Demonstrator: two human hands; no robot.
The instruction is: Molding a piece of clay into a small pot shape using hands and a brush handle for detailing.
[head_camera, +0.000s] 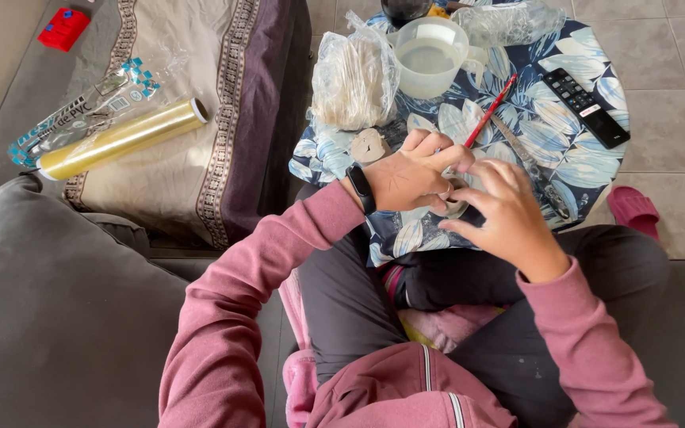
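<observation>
Over the desk (596,170) edge, both hands' fingers (438,143) clamp a small clay piece (455,208); squeezing harder could deform it.

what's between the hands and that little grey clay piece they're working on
Nothing visible: the left hand and right hand both already touch the small grey clay piece, held between them over the leaf-print table.

Leaf-print table (596,87): jug (428,55), remote (586,107).

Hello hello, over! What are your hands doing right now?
Left hand and right hand both cupped round a small grey clay piece. Red tool lies just beyond. Nothing blocking.
</observation>
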